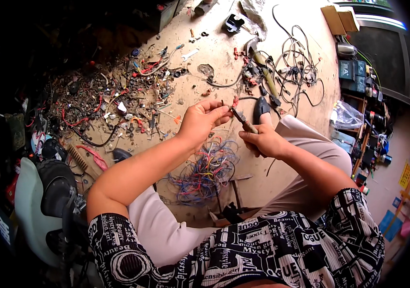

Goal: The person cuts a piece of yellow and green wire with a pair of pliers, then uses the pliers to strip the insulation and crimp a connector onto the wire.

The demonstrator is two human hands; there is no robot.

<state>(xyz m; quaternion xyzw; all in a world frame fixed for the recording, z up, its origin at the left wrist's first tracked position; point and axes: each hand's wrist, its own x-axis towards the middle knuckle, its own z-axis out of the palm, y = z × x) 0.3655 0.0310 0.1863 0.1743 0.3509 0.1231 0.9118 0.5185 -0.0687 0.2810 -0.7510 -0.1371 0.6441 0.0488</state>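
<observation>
In the middle of the view, my left hand (204,120) is closed in a pinch on a thin piece of dark wire (222,102). My right hand (265,141) grips a narrow hand tool (246,123) that looks like pliers, with a dark tip and brownish handle. Its tip meets the fingertips of my left hand, so the exact contact is hidden. Just beyond the tip shows a small red clip-like part (235,102). Below my hands, a tangle of coloured wires (205,170) lies on the floor between my legs.
Scrap bits and wire pieces (89,103) cover the floor at left. A hammer (265,74) and coiled black cables (296,57) lie ahead. An open-ended wrench (190,54) is farther off. A battery (352,75) stands at right, a wheel (57,187) at left.
</observation>
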